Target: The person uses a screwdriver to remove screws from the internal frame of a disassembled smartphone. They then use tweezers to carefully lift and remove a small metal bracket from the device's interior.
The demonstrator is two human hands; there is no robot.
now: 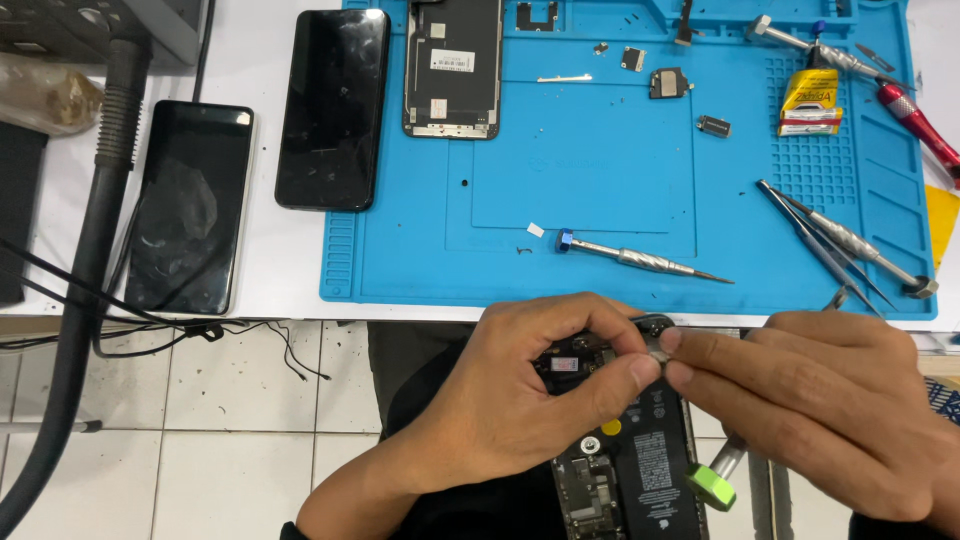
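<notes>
— Right, closest to us: our left hand (520, 390) is wrapped around the top end of the opened phone (625, 460), fingers closed on its frame, holding it over our lap just off the table's edge.

— And our right hand (800, 400)?

— Thumb and forefinger are pinched shut on a small metal part (655, 345) at the phone's upper corner. A green-handled tool (715, 480) sits tucked under that hand; whether the palm actually grips it, we cannot tell.

— How do we do this bit well?

— We judge that a steady left hand matters most: we keep the phone level, so nothing loose slides out, and we move the little part straight, without twisting it against the board.

— Past our hands?

— On the blue mat (400, 270), a screwdriver (640, 258) lies nearest, tweezers (820, 240) to the right, small loose parts (668, 83) near the far edge beside a detached screen (452, 65). Left of the mat, two dark phones (332, 108) lie on the white table (270, 60).

— We would set anything removed on the mat, not on our lap.
</notes>
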